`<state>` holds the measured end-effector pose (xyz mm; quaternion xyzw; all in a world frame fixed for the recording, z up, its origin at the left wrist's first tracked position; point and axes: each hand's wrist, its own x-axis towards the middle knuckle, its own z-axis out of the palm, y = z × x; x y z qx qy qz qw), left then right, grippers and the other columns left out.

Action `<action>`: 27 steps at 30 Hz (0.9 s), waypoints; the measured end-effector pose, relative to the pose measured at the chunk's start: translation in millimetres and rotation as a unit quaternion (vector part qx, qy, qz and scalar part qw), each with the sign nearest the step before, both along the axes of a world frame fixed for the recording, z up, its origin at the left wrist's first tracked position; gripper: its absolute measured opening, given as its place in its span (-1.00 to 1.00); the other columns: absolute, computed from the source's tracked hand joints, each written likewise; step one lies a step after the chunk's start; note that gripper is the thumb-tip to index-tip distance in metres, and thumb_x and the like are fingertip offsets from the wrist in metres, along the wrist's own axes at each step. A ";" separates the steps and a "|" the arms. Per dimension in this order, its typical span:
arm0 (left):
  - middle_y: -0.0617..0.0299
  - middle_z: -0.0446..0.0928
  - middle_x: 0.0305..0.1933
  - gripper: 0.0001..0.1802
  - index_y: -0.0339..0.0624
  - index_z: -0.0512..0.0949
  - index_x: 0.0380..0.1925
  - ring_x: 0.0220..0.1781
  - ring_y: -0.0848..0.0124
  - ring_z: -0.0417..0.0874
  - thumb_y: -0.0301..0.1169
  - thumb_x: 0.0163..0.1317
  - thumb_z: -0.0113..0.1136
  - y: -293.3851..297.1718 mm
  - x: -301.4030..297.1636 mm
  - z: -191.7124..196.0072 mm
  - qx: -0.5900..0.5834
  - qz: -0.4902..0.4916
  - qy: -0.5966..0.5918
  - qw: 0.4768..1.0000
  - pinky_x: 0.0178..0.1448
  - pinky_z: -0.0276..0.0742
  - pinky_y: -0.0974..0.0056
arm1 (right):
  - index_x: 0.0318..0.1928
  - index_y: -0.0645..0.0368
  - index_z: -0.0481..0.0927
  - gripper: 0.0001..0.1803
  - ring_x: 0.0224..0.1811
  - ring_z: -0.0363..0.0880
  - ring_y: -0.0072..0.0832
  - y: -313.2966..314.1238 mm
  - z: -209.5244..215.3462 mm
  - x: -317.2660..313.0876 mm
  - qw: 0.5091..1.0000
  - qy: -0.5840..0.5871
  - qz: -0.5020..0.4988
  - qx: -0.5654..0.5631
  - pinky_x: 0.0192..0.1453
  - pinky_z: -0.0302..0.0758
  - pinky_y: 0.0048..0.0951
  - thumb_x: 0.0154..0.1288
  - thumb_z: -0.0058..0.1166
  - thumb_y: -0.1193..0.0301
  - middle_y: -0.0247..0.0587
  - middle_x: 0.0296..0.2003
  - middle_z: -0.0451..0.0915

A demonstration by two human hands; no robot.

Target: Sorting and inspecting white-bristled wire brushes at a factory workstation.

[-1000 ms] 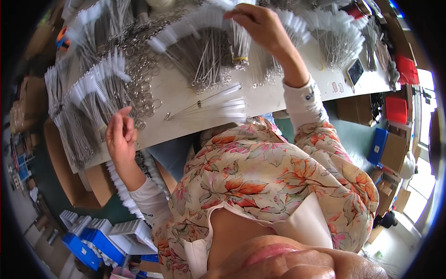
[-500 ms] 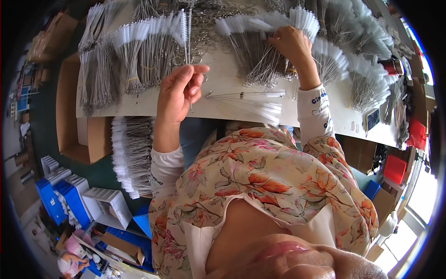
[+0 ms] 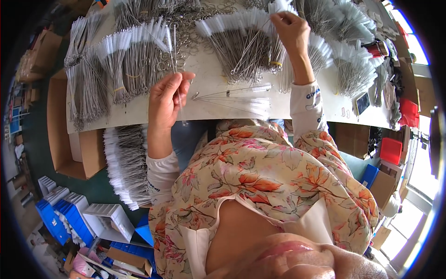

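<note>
Between the thumb and fingers of my left hand (image 3: 166, 98), slim wire cleaning brushes (image 3: 168, 38) stand upright, white bristles up and wire ends hanging below the hand. My right hand (image 3: 292, 33) is closed in a pinch over the white bristle tops at the back right; what its fingertips hold is too small to make out. Just left of it lies a wide row of wire brushes (image 3: 241, 51), their looped ends toward me. Several loose brushes (image 3: 237, 98) are fanned out near the table's front edge, between my hands.
Banded brush bundles (image 3: 121, 69) crowd the left of the table (image 3: 204, 111), with metal rings (image 3: 186, 23) behind. More bundles (image 3: 355, 69) and a phone (image 3: 362, 102) lie right. Below the left edge are a cardboard box (image 3: 90, 153), stacked brushes (image 3: 123, 167) and blue-white bins (image 3: 109, 221).
My right hand has risen from the brush row toward the bristle tops, its fingers now pinched. My left hand keeps its hold on the brushes. The whole view has shifted slightly.
</note>
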<state>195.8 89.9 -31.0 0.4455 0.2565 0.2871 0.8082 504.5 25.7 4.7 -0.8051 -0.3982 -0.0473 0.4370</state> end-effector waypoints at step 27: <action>0.09 0.35 0.00 -0.65 -0.20 0.57 -0.17 -0.08 0.28 0.46 -0.58 -0.04 0.28 -33.0 81.7 23.8 0.721 0.164 0.065 0.670 -0.04 0.46 0.30 | -0.26 0.25 0.50 -0.79 -0.49 0.42 -0.64 -17.6 6.3 -80.3 0.532 0.734 0.317 0.278 -0.33 0.44 -0.59 0.35 -0.13 0.37 -0.40 -0.51 0.50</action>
